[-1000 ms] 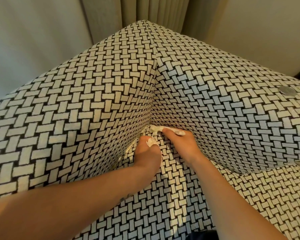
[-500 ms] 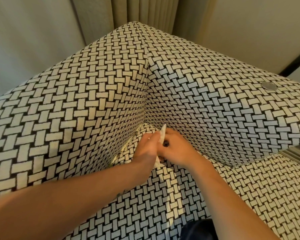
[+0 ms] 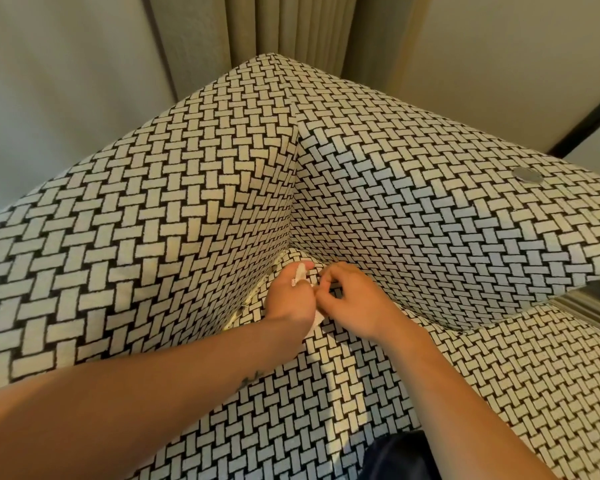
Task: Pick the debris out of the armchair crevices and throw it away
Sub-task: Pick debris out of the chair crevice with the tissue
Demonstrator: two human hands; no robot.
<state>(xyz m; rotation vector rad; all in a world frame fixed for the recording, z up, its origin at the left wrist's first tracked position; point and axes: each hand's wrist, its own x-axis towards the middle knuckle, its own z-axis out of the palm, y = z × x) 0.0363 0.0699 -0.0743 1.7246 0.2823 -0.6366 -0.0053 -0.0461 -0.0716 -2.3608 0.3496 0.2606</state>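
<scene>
Handing off: the paper (image 3: 299, 276) that the right hand (image 3: 355, 301) was tugging out of the armchair (image 3: 187, 220) seat corner (image 3: 286, 254) a second ago is now out and bunched in the left hand (image 3: 290, 301), just in front of that corner. Left fingers curl round it, with white ends showing above and below the fist. Right hand is pressed against the left, fingers curled at the wad; can't tell if it's still pinching. So that piece is cleared, nothing binned yet. Pale bits (image 3: 234, 315), likely more debris, sit in the crevice left of the corner. Coin-like disc (image 3: 526, 175) lies on the arm, well right of the corner. No bin in view.
</scene>
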